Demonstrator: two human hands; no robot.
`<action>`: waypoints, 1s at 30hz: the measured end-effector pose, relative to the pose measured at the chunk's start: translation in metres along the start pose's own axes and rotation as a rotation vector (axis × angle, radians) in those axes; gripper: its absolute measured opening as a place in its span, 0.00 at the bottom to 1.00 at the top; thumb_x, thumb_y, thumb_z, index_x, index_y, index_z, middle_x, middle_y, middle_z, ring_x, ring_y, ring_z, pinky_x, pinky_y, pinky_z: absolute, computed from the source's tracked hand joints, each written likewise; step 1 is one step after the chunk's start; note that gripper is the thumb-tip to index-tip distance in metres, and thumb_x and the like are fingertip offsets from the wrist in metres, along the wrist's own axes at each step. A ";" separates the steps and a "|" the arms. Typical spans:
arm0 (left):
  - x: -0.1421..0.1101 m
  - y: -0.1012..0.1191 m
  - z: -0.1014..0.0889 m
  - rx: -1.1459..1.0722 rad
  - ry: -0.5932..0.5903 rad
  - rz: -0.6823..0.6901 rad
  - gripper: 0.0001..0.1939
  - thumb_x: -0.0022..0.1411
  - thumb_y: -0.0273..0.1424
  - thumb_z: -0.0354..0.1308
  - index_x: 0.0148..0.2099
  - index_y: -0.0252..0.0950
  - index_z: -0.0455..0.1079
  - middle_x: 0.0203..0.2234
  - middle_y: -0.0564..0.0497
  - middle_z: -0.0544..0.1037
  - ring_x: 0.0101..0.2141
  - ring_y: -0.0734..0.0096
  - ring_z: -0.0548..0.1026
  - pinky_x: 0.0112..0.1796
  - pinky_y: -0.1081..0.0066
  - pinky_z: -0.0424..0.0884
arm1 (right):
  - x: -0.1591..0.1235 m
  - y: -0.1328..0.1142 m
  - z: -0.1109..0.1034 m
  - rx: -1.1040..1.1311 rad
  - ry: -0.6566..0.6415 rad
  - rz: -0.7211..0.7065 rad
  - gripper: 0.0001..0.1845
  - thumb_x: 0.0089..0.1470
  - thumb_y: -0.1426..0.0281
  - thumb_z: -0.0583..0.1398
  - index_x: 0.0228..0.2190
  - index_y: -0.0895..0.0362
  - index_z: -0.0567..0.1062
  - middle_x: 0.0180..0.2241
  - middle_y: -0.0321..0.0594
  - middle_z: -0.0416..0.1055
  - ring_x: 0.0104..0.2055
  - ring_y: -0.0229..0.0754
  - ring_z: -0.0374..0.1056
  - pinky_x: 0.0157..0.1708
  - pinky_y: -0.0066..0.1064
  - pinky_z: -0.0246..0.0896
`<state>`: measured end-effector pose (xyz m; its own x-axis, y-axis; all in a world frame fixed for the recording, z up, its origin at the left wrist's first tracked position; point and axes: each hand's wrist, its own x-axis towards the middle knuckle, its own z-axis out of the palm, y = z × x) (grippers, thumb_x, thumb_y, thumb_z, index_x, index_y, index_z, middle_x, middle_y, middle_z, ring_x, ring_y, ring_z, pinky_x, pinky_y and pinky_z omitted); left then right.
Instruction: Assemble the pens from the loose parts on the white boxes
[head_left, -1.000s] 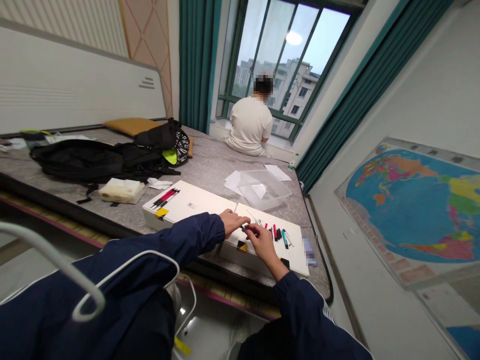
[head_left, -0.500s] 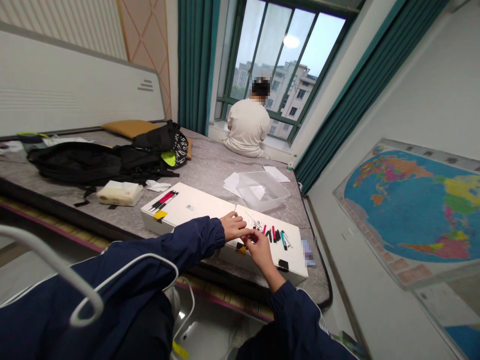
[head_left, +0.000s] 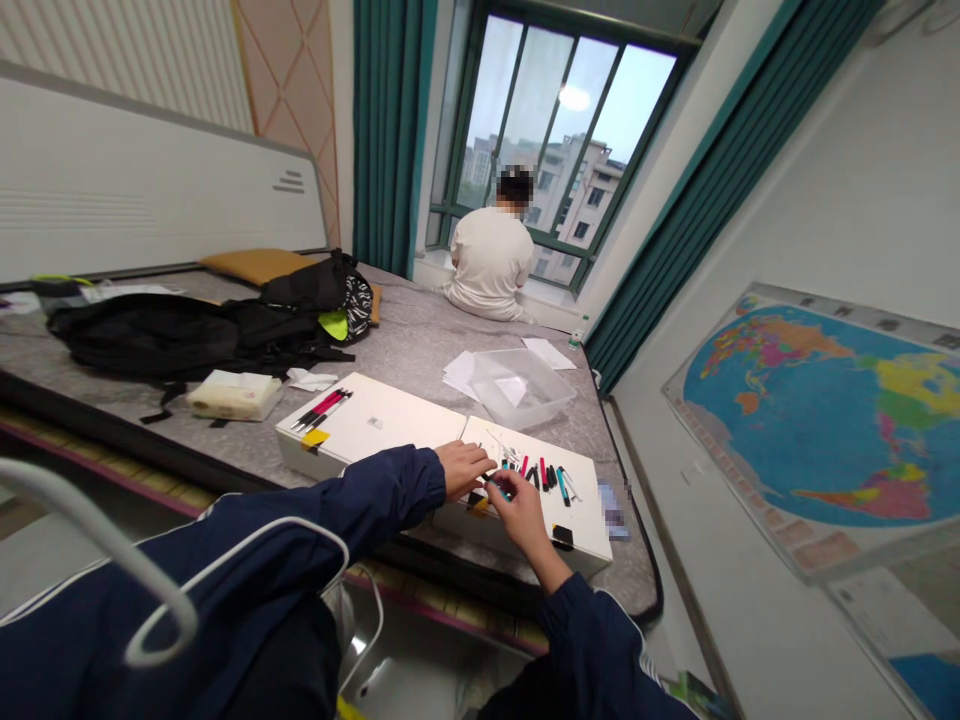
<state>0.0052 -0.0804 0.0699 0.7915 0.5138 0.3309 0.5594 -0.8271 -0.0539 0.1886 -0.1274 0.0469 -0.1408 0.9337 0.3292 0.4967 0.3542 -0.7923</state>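
Note:
Above the right-hand white box (head_left: 585,535), my two hands meet at a small blue-and-black pen part (head_left: 504,492). My right hand (head_left: 523,512) is closed, with thumb and fingers pinched around it. My left hand (head_left: 460,468) comes in from the left, fingers bent and closed at the part's other end; its fingertips are partly hidden. Just beyond my fingers lie loose pen parts: a red barrel (head_left: 544,473), a blue barrel (head_left: 562,487), black pieces (head_left: 552,476) and thin refills (head_left: 498,441). Several whole red and black pens (head_left: 324,408) lie in a row on the left-hand white box (head_left: 405,409).
Behind the boxes stands a clear plastic bin (head_left: 536,408) beside white papers (head_left: 459,372). A tissue pack (head_left: 234,395) and a black backpack (head_left: 150,330) lie on the grey bed to the left. A person in white (head_left: 491,255) sits by the window. A white cable (head_left: 97,545) loops at lower left.
A blue-and-black pen part now shows between my hands, where it was hardly visible before. My fingers have shifted slightly, and the whole view has tilted a little.

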 end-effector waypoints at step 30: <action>-0.005 0.014 -0.060 -0.932 0.136 -0.422 0.19 0.48 0.34 0.66 0.41 0.31 0.69 0.29 0.46 0.80 0.23 0.77 0.72 0.26 0.77 0.65 | -0.039 -0.020 0.031 0.601 0.246 0.151 0.15 0.48 0.60 0.63 0.31 0.59 0.73 0.24 0.39 0.72 0.25 0.39 0.65 0.27 0.30 0.61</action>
<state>-0.0055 -0.1080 0.1242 0.5078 0.8212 0.2602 0.3268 -0.4631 0.8238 0.1576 -0.1695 0.0342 0.1282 0.9615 0.2432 -0.0781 0.2542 -0.9640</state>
